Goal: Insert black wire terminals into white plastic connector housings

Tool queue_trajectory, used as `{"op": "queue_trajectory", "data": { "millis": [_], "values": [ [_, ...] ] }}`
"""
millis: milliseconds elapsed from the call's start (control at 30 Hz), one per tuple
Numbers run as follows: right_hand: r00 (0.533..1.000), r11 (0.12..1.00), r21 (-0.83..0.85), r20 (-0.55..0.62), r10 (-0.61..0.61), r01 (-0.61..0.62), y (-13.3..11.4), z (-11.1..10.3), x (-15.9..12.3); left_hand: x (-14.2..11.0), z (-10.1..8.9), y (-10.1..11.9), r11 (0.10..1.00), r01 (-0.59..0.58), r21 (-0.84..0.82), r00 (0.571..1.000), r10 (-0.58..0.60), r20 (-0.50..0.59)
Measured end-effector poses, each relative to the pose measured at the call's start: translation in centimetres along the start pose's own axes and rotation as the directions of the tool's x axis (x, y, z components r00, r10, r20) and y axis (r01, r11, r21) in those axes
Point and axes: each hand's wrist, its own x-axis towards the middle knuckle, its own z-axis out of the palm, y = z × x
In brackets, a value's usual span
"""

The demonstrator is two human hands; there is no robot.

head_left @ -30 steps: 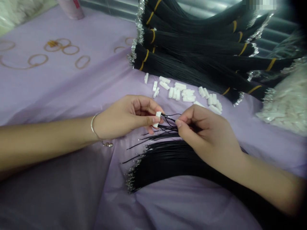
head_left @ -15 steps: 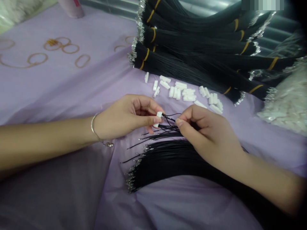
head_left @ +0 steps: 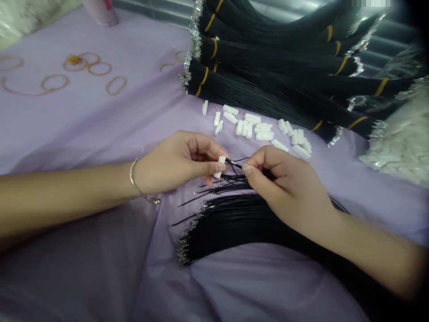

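Observation:
Between the thumb and fingers of my left hand point(head_left: 181, 158) is a small white connector housing point(head_left: 221, 160), with several black wires running out of its right side. My right hand point(head_left: 284, 183) pinches a black wire point(head_left: 237, 165) close to the housing; the wire's metal tip points at the housing, and I cannot tell how deep it sits. Below both hands a fanned bundle of black wires point(head_left: 231, 228) lies on the cloth, metal terminals at its left end. A few single wires lie apart just above the bundle.
Loose white housings point(head_left: 253, 119) are scattered beyond my hands. Tied bundles of black wire point(head_left: 268, 67) are stacked at the back, near a clear bag of white pieces point(head_left: 402, 152). Rubber bands point(head_left: 99, 68) lie on the purple cloth point(head_left: 140, 112) at the left.
My right hand has shifted slightly left, bringing its fingertips and the wire closer to the housing. My left hand holds the housing almost where it was.

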Motion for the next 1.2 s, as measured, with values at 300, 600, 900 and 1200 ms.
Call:
{"op": "queue_trajectory", "data": {
  "millis": [300,600,900,1200],
  "values": [
    [0.999,1.000,0.006,0.033,0.031,-0.031,0.01,-0.33,0.12,-0.18,0.14,0.26,1.000,0.002,0.027,1.000,-0.001,-0.019],
    [0.999,0.999,0.002,0.032,0.042,-0.042,-0.08,-0.45,0.17,-0.17,0.23,0.31,0.998,0.000,0.055,0.999,0.002,-0.032],
    [0.997,0.998,0.009,0.043,0.067,-0.068,0.07,-0.37,0.10,-0.09,0.14,0.25,0.999,0.019,0.046,0.999,-0.017,-0.035],
    [0.995,0.997,0.004,0.061,0.074,-0.074,-0.05,-0.26,0.19,-0.12,0.27,0.50,0.998,0.019,0.062,0.999,-0.017,-0.030]
  ]
}}
